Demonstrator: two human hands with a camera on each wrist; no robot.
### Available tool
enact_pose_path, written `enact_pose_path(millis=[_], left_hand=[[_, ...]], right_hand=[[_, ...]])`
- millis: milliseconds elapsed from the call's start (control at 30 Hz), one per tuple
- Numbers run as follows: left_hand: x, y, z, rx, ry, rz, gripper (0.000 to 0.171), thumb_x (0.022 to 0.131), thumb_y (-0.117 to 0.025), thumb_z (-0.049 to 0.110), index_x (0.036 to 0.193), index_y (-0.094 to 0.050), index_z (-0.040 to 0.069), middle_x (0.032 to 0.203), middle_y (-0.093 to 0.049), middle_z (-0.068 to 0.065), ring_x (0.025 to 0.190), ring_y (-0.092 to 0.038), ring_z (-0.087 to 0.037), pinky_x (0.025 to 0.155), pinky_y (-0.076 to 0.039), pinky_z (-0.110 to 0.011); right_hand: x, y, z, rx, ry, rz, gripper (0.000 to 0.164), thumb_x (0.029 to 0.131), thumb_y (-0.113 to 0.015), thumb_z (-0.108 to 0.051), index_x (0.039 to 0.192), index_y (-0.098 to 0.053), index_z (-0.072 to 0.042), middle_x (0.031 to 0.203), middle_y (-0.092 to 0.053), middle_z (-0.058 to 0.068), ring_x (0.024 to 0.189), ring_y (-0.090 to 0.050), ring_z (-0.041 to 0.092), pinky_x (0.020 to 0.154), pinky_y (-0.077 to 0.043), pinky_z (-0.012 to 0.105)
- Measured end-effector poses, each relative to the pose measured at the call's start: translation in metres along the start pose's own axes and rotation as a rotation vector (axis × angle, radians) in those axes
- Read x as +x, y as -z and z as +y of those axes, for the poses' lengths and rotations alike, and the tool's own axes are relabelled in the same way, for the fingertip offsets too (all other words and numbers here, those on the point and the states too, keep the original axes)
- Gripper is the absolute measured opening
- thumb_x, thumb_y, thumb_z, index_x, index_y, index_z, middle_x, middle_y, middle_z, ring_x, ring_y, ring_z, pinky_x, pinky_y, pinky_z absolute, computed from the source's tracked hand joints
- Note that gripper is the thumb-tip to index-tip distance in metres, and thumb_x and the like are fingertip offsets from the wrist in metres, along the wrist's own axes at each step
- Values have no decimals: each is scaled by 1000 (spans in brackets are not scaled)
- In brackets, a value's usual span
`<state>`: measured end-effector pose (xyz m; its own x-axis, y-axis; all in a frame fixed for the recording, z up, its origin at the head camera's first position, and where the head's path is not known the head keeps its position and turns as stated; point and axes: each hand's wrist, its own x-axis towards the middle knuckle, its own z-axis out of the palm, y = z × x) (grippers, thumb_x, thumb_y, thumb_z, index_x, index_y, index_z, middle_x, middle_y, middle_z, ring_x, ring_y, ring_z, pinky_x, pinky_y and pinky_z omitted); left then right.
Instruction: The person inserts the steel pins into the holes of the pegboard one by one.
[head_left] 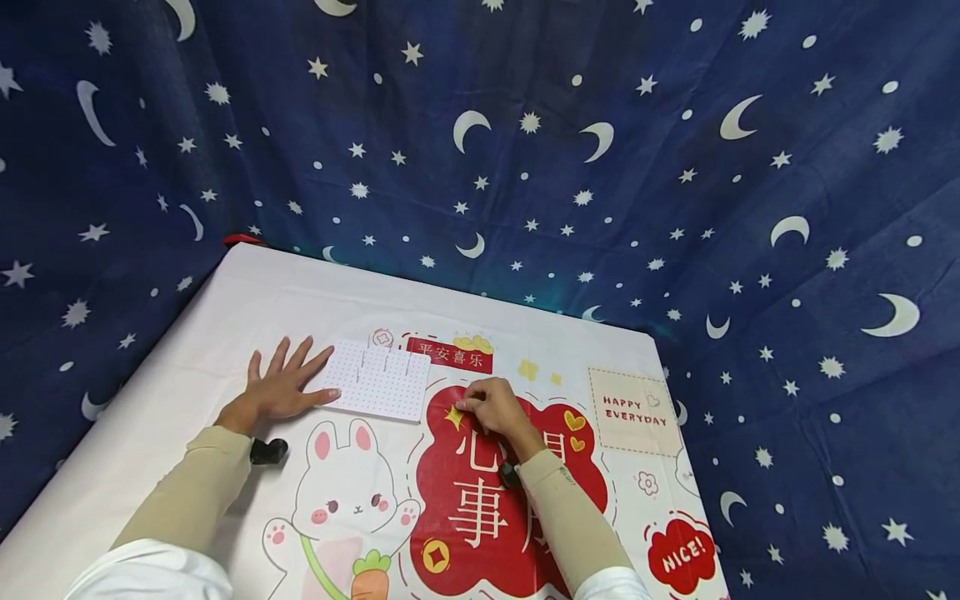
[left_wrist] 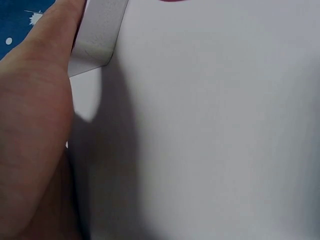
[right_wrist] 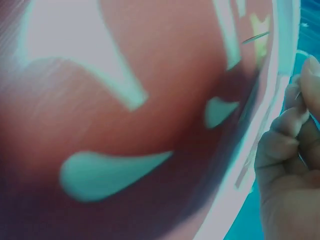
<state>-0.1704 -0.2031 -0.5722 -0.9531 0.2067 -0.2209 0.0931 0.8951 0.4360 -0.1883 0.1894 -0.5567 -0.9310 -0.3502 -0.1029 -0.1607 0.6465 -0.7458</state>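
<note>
My left hand point(head_left: 281, 387) lies flat with fingers spread at the left side of a white pegboard point(head_left: 382, 383) dotted with small holes. Its thumb rests along the board's near left edge; the left wrist view shows the hand beside the board's thick corner point(left_wrist: 97, 50). Several thin metal pins point(head_left: 386, 360) stand upright in the board's upper part. My right hand point(head_left: 495, 408) is over the red printed patch, just right of the board, thumb and fingertips pinched together on a thin pin, mostly hidden by the fingers. Another thin pin point(right_wrist: 256, 37) shows over the yellow star print.
A white table cover point(head_left: 247, 308) carries printed pictures: a rabbit point(head_left: 348, 492), a red cloud shape point(head_left: 450, 467) with characters, and a HAPPY EVERYDAY note point(head_left: 633, 412). Dark blue curtains point(head_left: 480, 167) with moons and stars surround the table's back and sides.
</note>
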Motion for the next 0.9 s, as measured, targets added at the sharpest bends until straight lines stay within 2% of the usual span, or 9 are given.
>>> enact_pose_path(millis=[133, 233, 267, 367, 467, 733, 900], left_hand=[[-2, 1, 0, -6, 1, 7, 94, 85, -50, 75, 158, -19, 25, 167, 0, -18, 150, 12, -50, 110, 20, -73], [-2, 0, -1, -6, -3, 8, 94, 85, -50, 75, 158, -19, 25, 167, 0, -18, 150, 13, -50, 109, 20, -73], [-2, 0, -1, -1, -2, 8, 94, 85, -50, 76, 158, -19, 25, 167, 1, -18, 151, 13, -50, 110, 20, -73], [-2, -2, -2, 4, -5, 8, 94, 85, -48, 77, 158, -18, 26, 167, 1, -18, 151, 13, -50, 110, 21, -73], [-2, -4, -3, 9, -2, 8, 94, 85, -47, 77, 158, -17, 27, 167, 0, -17, 151, 12, -50, 110, 21, -73], [-1, -5, -4, 2, -1, 14, 95, 84, -47, 79, 158, -18, 27, 167, 0, -17, 151, 12, -50, 110, 21, -73], [-1, -3, -4, 1, 0, 22, 94, 85, -49, 78, 158, -19, 27, 167, -1, -16, 151, 11, -49, 110, 19, -73]], right_hand=[[3, -4, -14, 41, 72, 29, 9, 90, -72, -19, 90, -78, -12, 83, -74, 5, 59, -59, 10, 52, -52, 22], [6, -11, -26, 113, 123, 41, 15, 90, -72, -16, 99, -78, -5, 91, -76, 7, 74, -64, 17, 65, -55, 23], [7, -13, -30, 144, 129, 42, 16, 90, -72, -15, 100, -77, -4, 92, -76, 8, 75, -65, 20, 65, -55, 24], [10, -21, -42, 228, 133, 35, 14, 88, -72, -11, 99, -75, -1, 88, -75, 13, 72, -65, 32, 60, -56, 27], [15, -30, -53, 272, 115, 13, 10, 87, -73, -9, 93, -73, -1, 82, -73, 14, 67, -67, 33, 59, -57, 28], [29, -51, -75, 413, 126, -57, 11, 89, -70, -5, 93, -71, 5, 83, -73, 21, 69, -74, 29, 69, -62, 33], [39, -64, -87, 390, 160, -30, 16, 91, -68, -9, 94, -72, 6, 82, -74, 20, 69, -73, 22, 70, -62, 28]])
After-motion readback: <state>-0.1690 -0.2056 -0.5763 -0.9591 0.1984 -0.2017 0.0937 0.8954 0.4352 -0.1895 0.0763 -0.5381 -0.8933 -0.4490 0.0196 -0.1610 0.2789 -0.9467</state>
